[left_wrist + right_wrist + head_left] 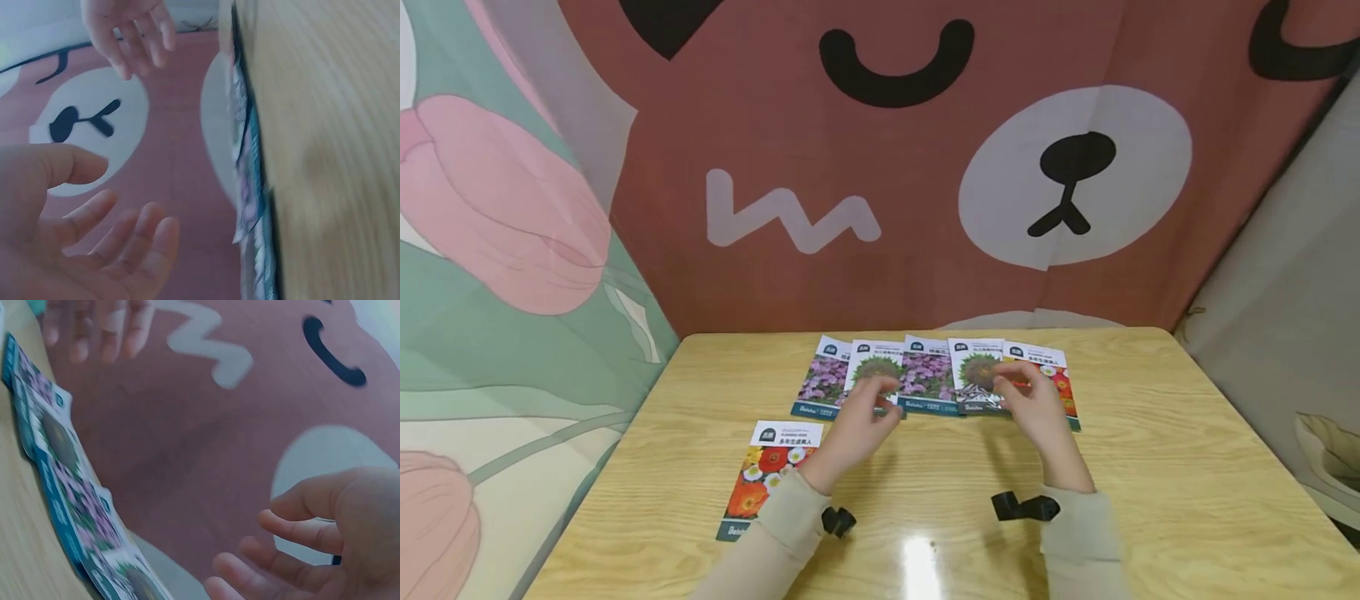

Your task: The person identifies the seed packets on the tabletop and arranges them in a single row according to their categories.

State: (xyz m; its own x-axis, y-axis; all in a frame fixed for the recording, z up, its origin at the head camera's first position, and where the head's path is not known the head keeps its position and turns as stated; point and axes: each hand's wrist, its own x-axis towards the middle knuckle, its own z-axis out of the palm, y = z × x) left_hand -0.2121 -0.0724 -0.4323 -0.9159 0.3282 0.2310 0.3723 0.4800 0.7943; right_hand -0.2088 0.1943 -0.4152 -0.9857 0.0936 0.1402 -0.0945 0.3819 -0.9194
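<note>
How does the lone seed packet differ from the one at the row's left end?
The lone packet pictures red, orange, yellow and white flowers; the left-end packet pictures purple ones. The lone packet lies apart, closer to the camera, while the left-end packet is partly covered by the neighbouring packet. Both have a pale top and dark teal bottom band.

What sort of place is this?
Probably a small indoor corner dressed for recording, though I can't say in what building. Clues: a wood-grain table, a big reddish-brown cartoon bear backdrop behind it, and a flower-print panel at the picture's left.
</note>
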